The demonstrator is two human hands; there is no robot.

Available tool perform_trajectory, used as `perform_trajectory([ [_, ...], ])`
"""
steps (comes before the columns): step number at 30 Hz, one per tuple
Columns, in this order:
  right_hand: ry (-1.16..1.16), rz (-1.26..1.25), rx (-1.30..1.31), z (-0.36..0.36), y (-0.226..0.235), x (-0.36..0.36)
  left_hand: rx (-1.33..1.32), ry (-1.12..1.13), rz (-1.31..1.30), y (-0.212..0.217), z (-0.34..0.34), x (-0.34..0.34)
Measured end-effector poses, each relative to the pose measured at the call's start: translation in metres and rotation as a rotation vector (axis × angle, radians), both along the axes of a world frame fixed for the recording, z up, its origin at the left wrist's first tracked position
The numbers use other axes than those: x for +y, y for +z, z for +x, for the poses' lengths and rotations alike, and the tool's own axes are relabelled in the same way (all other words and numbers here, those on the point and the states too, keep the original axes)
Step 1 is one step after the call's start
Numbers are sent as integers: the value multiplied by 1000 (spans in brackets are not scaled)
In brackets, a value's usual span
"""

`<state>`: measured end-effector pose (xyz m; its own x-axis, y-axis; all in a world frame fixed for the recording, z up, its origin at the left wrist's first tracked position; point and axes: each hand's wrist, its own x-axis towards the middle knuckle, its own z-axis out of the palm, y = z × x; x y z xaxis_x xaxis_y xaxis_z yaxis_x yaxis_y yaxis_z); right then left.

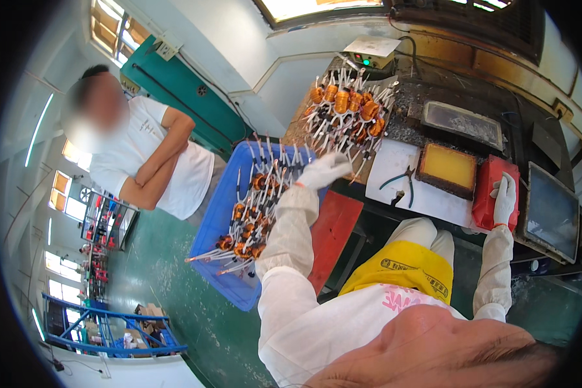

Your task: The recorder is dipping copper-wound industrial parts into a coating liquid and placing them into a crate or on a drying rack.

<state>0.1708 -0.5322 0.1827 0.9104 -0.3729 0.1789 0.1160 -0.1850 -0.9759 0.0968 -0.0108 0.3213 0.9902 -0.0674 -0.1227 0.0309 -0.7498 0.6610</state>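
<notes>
Apron: your yellow apron (407,268) lay over your lap, nearest the camera.
Left hand: your gloved left hand (323,171) was stretched out over the far end of the blue crate (221,213), fingers curled down among the white leads of the copper coils (249,223); whether it had closed on one, I could not tell.
Crate: it sat at your left, beside the red stool top (333,229), filled with coils.
Right hand: your gloved right hand (504,200) lay flat and open on the red box (491,194) at the bench edge, gripping nothing.
Bench: pliers (401,181) on a white sheet, just beside a yellow tray (447,169).
Further back: a second coil batch (349,110) was heaped on the bench.
Bystander: a person in a white shirt (149,161) stood beyond the crate, arms folded.
</notes>
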Motion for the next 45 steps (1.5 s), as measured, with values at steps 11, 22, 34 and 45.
perform_trajectory([
  [11,614,194,186,-128,20,149,-32,681,-42,-29,-194,117],
  [22,926,-154,251,-192,19,207,-27,1042,274,-42,-301,173],
  [34,696,-284,362,-190,18,182,93,1159,426,-153,-311,296],
  [45,736,-339,303,-195,16,200,249,1004,297,-203,-300,330],
])
